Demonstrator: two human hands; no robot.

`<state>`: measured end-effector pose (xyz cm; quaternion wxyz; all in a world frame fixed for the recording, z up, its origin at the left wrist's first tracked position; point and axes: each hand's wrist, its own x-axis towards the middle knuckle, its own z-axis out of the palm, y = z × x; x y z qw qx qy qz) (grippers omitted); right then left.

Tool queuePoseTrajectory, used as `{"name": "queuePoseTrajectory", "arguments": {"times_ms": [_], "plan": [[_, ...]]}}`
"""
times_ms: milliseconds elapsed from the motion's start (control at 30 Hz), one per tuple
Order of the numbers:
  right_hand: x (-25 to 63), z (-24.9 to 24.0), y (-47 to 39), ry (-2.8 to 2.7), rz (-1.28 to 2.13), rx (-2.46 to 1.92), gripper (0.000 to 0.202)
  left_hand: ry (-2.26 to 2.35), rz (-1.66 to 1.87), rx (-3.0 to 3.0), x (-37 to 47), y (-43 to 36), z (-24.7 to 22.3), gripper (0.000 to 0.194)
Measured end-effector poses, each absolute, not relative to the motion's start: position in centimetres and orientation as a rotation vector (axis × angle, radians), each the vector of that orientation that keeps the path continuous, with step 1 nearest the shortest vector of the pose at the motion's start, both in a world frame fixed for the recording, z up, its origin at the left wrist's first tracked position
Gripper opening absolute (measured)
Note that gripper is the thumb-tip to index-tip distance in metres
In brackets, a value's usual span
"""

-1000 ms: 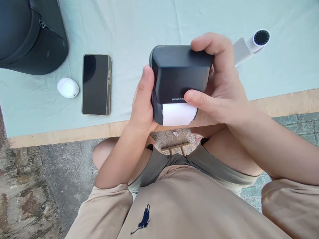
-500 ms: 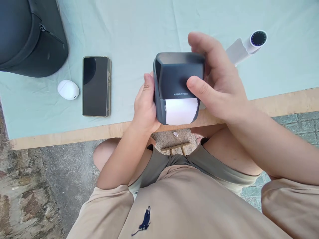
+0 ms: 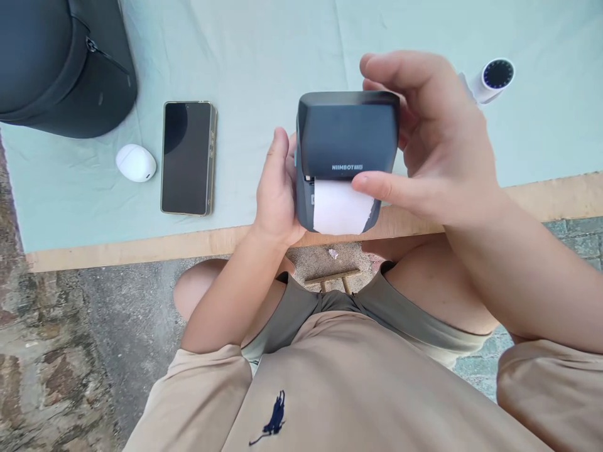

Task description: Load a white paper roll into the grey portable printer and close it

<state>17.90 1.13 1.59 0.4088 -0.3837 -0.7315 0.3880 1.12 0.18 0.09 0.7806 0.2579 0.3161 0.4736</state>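
Observation:
A dark label printer point(image 3: 348, 135) marked NIIMBOT is held up over the table's front edge. A strip of white paper point(image 3: 342, 210) comes out from under its lid and lies over the front face. My left hand point(image 3: 277, 194) grips the printer's left side, thumb up along it, other fingers mostly hidden beneath. With its thumb at the lid's lower right edge and its fingers curled behind the right side, my right hand point(image 3: 438, 138) holds the lid. A narrow gap shows under the lid's left corner.
On the pale green cloth point(image 3: 264, 56) lie a smartphone point(image 3: 186, 157) and a white earbud case point(image 3: 135, 163). A black zippered case point(image 3: 70, 75) stands at the far left. At right, a white roll point(image 3: 494, 78) with a dark end is partly behind my right hand. The table's wooden edge point(image 3: 141, 248) runs in front.
The lid has tipped up a little, with a gap now at its left corner. My right thumb has shifted down to the lid's lower edge. The view has moved slightly.

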Motion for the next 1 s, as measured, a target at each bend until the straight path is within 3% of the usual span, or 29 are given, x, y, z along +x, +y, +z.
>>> {"name": "queuePoseTrajectory", "arguments": {"times_ms": [233,467,633,800,1000], "plan": [[16.5,3.6,0.9,-1.735,0.432,-1.328,0.029,0.722,1.068,0.611,1.7,0.4,-0.5,0.04],[16.1,3.8,1.6,-1.553,0.401,-1.257,0.015,0.708,1.028,0.647,1.7,0.4,-1.0,0.036],[16.6,3.4,2.2,-1.999,0.329,-1.339,0.003,0.738,1.052,0.654,1.6,0.3,-1.4,0.037],[16.4,4.7,2.5,-2.432,0.245,-1.71,0.021,0.749,1.043,0.652,1.4,0.1,-1.6,0.034],[16.5,5.4,2.7,-2.617,0.088,-1.632,0.017,0.674,1.037,0.631,1.1,0.0,-1.6,0.027]]}}
